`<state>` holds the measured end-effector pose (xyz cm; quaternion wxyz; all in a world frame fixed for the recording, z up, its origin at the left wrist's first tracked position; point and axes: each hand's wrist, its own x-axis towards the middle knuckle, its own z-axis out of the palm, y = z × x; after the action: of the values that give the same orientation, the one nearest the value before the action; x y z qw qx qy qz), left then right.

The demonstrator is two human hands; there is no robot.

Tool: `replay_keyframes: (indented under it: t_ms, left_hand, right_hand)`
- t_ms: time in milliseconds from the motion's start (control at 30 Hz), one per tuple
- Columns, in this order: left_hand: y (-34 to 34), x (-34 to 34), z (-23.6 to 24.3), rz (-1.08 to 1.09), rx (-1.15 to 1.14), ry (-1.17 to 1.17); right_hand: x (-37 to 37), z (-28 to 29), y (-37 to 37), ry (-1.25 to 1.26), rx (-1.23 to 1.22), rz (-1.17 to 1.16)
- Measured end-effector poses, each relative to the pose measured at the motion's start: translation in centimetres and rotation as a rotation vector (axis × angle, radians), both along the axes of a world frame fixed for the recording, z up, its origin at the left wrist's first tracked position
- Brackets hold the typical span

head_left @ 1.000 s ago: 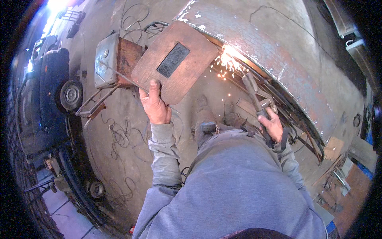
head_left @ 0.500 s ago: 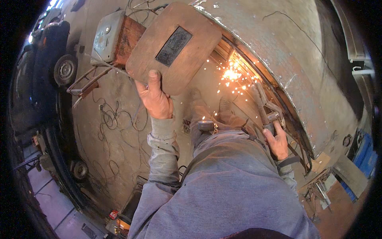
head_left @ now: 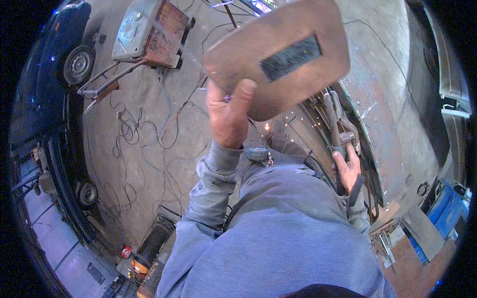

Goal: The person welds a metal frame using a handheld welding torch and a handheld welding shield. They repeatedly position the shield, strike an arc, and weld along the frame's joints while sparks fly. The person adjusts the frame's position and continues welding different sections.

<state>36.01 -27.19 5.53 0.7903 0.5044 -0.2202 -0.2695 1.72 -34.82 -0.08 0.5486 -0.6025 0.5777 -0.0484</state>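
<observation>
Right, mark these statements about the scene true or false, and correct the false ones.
1. The left grip holds a brown shield with a dark rectangular window. True.
2. The right grip hangs empty. False: the right grip is closed on a tube-shaped metal tool.
3. Looped cables lie on the floor. True.
4. The box-shaped machine stands at the picture's lower right. False: the box-shaped machine is at the upper left.
5. The left sleeve is bright red. False: the left sleeve is greyish blue.
6. A vehicle wheel shows on the picture's left side. True.
</observation>
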Motion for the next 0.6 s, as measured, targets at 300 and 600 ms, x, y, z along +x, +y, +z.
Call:
replay_keyframes:
  t_ms: [300, 600]
  left_hand:
    - [-1.0, -3.0, -0.3, -0.204, 0.044, 0.142]
    - [-1.1, -3.1, -0.3, -0.224, 0.025, 0.159]
  right_hand:
    - [1.4, 1.4, -0.1, -0.008, 0.098, -0.078]
    - [1.8, 1.6, -0.2, -0.037, 0.091, -0.048]
